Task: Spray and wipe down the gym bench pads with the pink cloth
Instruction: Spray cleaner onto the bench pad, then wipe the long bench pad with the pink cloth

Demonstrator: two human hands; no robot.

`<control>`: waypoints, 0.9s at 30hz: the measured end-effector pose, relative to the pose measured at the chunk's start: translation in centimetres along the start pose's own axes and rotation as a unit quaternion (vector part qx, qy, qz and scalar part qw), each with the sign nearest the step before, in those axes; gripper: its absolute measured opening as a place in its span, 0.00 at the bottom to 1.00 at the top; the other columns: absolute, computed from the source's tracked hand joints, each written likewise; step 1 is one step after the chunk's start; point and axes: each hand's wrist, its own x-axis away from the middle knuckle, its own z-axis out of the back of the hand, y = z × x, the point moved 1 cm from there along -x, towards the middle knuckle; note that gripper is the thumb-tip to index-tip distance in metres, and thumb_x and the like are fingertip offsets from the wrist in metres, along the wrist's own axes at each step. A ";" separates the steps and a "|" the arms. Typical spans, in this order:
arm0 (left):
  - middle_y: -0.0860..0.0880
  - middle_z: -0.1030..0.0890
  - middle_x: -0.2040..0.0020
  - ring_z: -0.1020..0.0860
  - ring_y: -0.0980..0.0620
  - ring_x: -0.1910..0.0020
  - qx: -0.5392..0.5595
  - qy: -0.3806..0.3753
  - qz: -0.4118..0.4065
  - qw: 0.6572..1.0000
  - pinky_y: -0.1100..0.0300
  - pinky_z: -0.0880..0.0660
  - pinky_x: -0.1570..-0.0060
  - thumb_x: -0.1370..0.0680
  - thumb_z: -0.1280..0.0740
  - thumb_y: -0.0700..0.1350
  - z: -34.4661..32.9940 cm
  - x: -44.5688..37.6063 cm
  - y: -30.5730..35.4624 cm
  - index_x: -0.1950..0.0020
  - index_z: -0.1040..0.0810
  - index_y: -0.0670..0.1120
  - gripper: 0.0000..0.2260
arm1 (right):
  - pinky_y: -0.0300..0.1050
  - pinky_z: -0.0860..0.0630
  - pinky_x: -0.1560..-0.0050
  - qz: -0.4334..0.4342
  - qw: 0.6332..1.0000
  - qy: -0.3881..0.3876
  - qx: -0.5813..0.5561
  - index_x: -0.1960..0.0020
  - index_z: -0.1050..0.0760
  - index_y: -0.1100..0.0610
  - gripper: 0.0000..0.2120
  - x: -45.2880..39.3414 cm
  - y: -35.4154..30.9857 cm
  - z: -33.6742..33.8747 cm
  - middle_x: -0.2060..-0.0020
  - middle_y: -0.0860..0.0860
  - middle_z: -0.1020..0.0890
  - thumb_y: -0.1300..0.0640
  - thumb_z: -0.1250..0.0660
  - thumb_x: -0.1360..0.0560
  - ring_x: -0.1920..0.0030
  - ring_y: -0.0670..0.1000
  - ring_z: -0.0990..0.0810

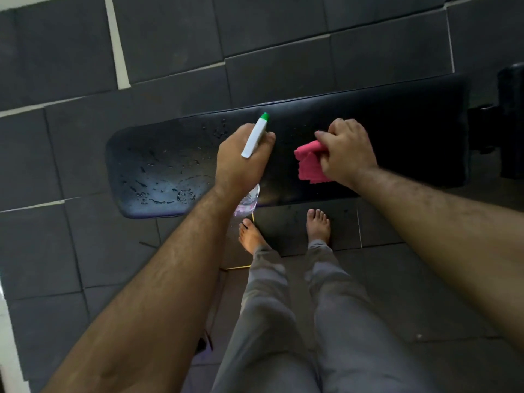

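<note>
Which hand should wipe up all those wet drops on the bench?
The right hand, probably. It already grips the crumpled pink cloth over the long black padded bench. The left hand is busy holding the white spray bottle with a green nozzle, though it is nearer the droplets.

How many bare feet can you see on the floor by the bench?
2. The left foot is under the spray bottle by the bench pad's near edge; the right foot is beside it, below the pink cloth.
</note>
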 end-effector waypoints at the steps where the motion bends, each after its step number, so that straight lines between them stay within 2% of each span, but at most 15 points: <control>1: 0.55 0.23 0.63 0.21 0.55 0.62 0.042 0.027 -0.037 0.998 0.44 0.20 0.59 0.14 0.29 0.49 -0.2 0.1 0.6 0.56 0.22 0.51 0.11 | 0.60 0.30 0.32 -0.001 1.000 0.008 -0.003 0.37 0.16 0.58 0.17 0.1 0.2 0.3 0.44 0.60 0.22 0.56 0.26 0.25 0.39 0.64 0.25; 3: 0.55 0.20 0.60 0.21 0.56 0.60 0.111 0.055 -0.089 0.988 0.44 0.20 0.57 0.13 0.30 0.47 -0.9 0.1 2.0 0.49 0.18 0.47 0.07 | 0.58 0.29 0.37 -0.007 0.999 0.034 -0.027 0.46 0.17 0.60 0.11 0.9 0.6 0.7 0.45 0.59 0.22 0.58 0.26 0.27 0.41 0.64 0.25; 5: 0.56 0.16 0.53 0.16 0.52 0.55 0.164 0.059 -0.120 0.977 0.41 0.16 0.56 0.12 0.30 0.46 -2.0 -0.3 3.4 0.40 0.16 0.49 0.04 | 0.59 0.27 0.38 -0.015 0.993 0.077 -0.089 0.48 0.19 0.63 0.09 2.5 1.3 0.9 0.46 0.61 0.22 0.60 0.28 0.28 0.42 0.64 0.24; 9: 0.59 0.16 0.42 0.13 0.43 0.46 0.191 0.051 -0.162 0.967 0.34 0.16 0.47 0.11 0.33 0.52 -4.4 -1.7 6.2 0.30 0.20 0.48 0.12 | 0.58 0.22 0.44 -0.010 0.967 0.140 -0.214 0.48 0.19 0.64 0.07 6.9 3.5 1.1 0.45 0.60 0.22 0.62 0.31 0.25 0.41 0.61 0.24; 11: 0.60 0.16 0.41 0.13 0.42 0.45 0.181 0.026 -0.172 0.968 0.35 0.17 0.45 0.11 0.35 0.55 -5.7 -2.6 7.4 0.28 0.21 0.46 0.17 | 0.58 0.22 0.40 0.006 0.957 0.173 -0.234 0.50 0.19 0.65 0.06 8.7 4.4 1.1 0.43 0.60 0.20 0.63 0.29 0.24 0.37 0.61 0.22; 13: 0.54 0.15 0.40 0.14 0.45 0.43 0.159 -0.014 -0.170 0.973 0.37 0.17 0.42 0.12 0.34 0.58 -6.7 -3.3 8.1 0.26 0.21 0.43 0.22 | 0.58 0.23 0.34 0.018 0.949 0.202 -0.243 0.52 0.19 0.66 0.04 10.0 5.1 1.2 0.43 0.61 0.19 0.65 0.28 0.26 0.33 0.61 0.22; 15: 0.49 0.13 0.40 0.14 0.49 0.39 0.129 -0.078 -0.134 0.979 0.38 0.17 0.38 0.15 0.29 0.58 -7.3 -3.9 8.4 0.23 0.23 0.42 0.26 | 0.57 0.24 0.31 0.018 0.944 0.219 -0.247 0.53 0.18 0.66 0.04 10.8 5.4 1.4 0.45 0.61 0.18 0.67 0.28 0.28 0.32 0.62 0.21; 17: 0.48 0.13 0.40 0.13 0.51 0.39 0.072 -0.118 -0.110 0.984 0.41 0.16 0.37 0.18 0.24 0.55 -7.1 -4.2 8.4 0.20 0.26 0.45 0.30 | 0.58 0.23 0.33 0.023 0.942 0.226 -0.247 0.53 0.18 0.66 0.05 11.2 5.5 1.7 0.48 0.60 0.17 0.67 0.28 0.28 0.37 0.62 0.19; 20: 0.52 0.13 0.37 0.14 0.51 0.38 -0.021 -0.133 -0.112 0.985 0.44 0.17 0.37 0.22 0.21 0.55 -6.1 -4.8 7.8 0.17 0.29 0.50 0.36 | 0.60 0.21 0.51 0.047 0.945 0.206 -0.249 0.54 0.19 0.65 0.05 11.2 5.2 1.9 0.59 0.58 0.18 0.64 0.31 0.26 0.56 0.59 0.20; 21: 0.53 0.14 0.35 0.15 0.52 0.38 -0.051 -0.140 -0.112 0.982 0.45 0.18 0.36 0.23 0.21 0.55 -5.6 -4.9 7.2 0.16 0.31 0.51 0.38 | 0.58 0.23 0.55 0.054 0.946 0.195 -0.251 0.53 0.20 0.65 0.05 11.1 5.0 2.0 0.61 0.57 0.19 0.63 0.32 0.25 0.59 0.59 0.21; 22: 0.53 0.15 0.32 0.16 0.53 0.36 -0.070 -0.153 -0.114 0.979 0.46 0.19 0.34 0.24 0.20 0.53 -5.0 -4.8 6.5 0.15 0.33 0.52 0.40 | 0.57 0.24 0.57 0.062 0.946 0.188 -0.255 0.52 0.20 0.66 0.06 11.1 4.7 2.0 0.61 0.57 0.19 0.62 0.32 0.24 0.60 0.58 0.23; 24: 0.53 0.20 0.23 0.21 0.53 0.27 -0.056 -0.177 -0.111 0.976 0.45 0.23 0.25 0.24 0.23 0.42 -3.9 -3.6 4.8 0.12 0.38 0.50 0.43 | 0.53 0.25 0.58 0.076 0.944 0.177 -0.269 0.50 0.20 0.66 0.07 10.8 4.0 1.9 0.60 0.56 0.19 0.61 0.32 0.22 0.60 0.53 0.25; 26: 0.49 0.28 0.17 0.29 0.50 0.18 0.014 -0.161 -0.081 0.983 0.44 0.31 0.18 0.27 0.30 0.32 -3.0 -1.4 3.0 0.10 0.43 0.45 0.46 | 0.53 0.24 0.57 0.104 0.938 0.159 -0.290 0.46 0.21 0.64 0.06 10.4 2.9 1.8 0.59 0.55 0.20 0.62 0.30 0.22 0.59 0.51 0.26; 27: 0.45 0.31 0.15 0.33 0.49 0.15 0.060 -0.156 -0.058 0.984 0.46 0.35 0.15 0.29 0.32 0.31 -2.7 -0.2 2.2 0.11 0.44 0.42 0.47 | 0.52 0.23 0.56 0.124 0.931 0.150 -0.308 0.44 0.22 0.61 0.08 10.1 2.1 1.9 0.57 0.54 0.20 0.62 0.30 0.22 0.58 0.52 0.25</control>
